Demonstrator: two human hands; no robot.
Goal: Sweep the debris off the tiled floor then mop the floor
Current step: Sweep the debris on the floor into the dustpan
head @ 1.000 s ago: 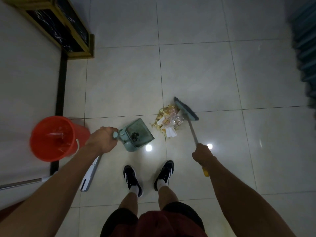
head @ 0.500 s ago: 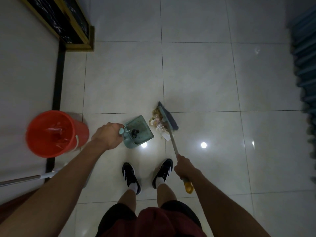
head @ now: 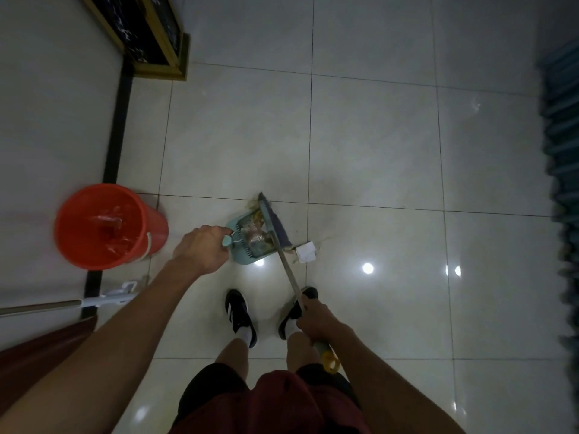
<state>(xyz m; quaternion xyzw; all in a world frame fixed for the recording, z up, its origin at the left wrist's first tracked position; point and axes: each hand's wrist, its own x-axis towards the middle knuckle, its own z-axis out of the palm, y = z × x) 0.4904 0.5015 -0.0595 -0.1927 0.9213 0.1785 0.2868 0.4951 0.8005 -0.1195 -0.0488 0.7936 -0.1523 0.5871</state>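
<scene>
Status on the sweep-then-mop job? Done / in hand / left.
Done: most of the debris sits in the dustpan. In hand: the left hand grips the dustpan handle, the right hand grips the broom, its head at the pan's mouth. Left: a white scrap and a few bits lie on the tiled floor beside the pan. The mop lies untouched by the red bucket.

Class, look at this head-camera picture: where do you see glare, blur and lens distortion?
Head view: dim overall; round lamp reflections glare on the glossy floor, the brightest right of the paper. The dark blue edge at far right is smeared by blur. The wide lens bends the tile lines and stretches both forearms.
</scene>
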